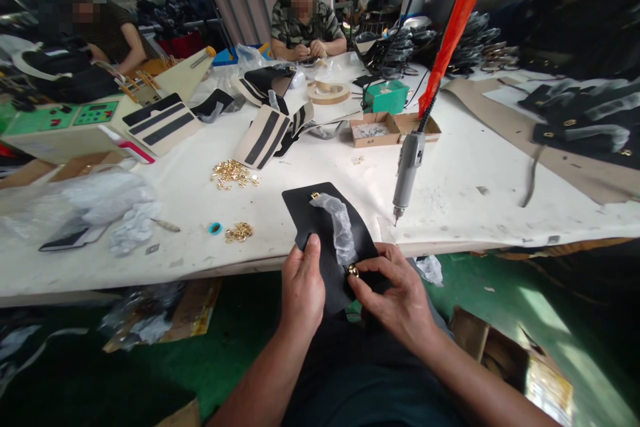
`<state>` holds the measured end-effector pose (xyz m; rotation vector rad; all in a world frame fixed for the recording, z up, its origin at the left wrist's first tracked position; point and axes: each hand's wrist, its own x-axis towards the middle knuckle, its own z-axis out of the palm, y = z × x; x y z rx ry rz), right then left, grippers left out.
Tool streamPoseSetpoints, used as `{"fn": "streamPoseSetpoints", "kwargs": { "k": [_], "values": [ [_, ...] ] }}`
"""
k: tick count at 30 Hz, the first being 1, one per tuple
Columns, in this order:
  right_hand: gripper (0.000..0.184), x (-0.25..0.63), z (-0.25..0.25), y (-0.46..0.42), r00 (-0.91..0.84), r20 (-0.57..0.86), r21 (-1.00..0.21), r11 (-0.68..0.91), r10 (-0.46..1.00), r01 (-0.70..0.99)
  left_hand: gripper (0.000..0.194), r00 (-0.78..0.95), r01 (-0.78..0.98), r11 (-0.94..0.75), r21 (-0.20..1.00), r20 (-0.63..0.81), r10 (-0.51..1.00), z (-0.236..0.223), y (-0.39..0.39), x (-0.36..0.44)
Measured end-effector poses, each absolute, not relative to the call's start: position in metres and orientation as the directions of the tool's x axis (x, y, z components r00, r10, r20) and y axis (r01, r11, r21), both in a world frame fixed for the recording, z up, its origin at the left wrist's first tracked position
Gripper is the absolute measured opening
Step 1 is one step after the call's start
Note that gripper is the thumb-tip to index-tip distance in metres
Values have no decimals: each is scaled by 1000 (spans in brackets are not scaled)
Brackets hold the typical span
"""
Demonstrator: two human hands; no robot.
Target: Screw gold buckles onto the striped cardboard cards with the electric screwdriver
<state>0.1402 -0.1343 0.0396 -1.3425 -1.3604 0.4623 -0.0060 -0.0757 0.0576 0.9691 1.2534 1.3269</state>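
Observation:
My left hand [303, 283] grips the near left edge of a black leather flap [320, 223], thumb on top. A strip of clear plastic wrap [340, 223] lies across the flap, and a small gold fitting sits at its far end. My right hand [397, 293] pinches a small gold fitting [353, 271] against the flap's near right edge. Both hands are held just off the front edge of the white table [450, 167].
An electric screwdriver [407, 170] hangs from an orange cord right of the flap. Two piles of gold fittings [233, 173] and a blue ring [215, 228] lie to the left. Striped panels, small boxes, a green control unit and crumpled plastic fill the table. Two people sit across.

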Motion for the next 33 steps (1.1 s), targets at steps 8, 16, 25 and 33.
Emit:
{"fn": "streamPoseSetpoints", "kwargs": {
  "k": [8, 16, 25, 33],
  "values": [
    [7, 155, 40, -133, 86, 562, -614, 345, 822, 710, 43, -85, -143, 153, 978, -166, 982, 60, -77, -8],
    [19, 167, 28, -127, 34, 572, -575, 370, 820, 730, 37, -62, -216, 288, 933, -307, 950, 52, -80, -6],
    [25, 169, 36, -128, -81, 604, -445, 420, 793, 791, 55, -120, -97, 298, 950, -308, 944, 49, -80, -9],
    [13, 161, 36, -130, -53, 545, -549, 404, 837, 732, 48, -132, 4, 184, 983, -182, 974, 48, -79, -11]
  ]
}}
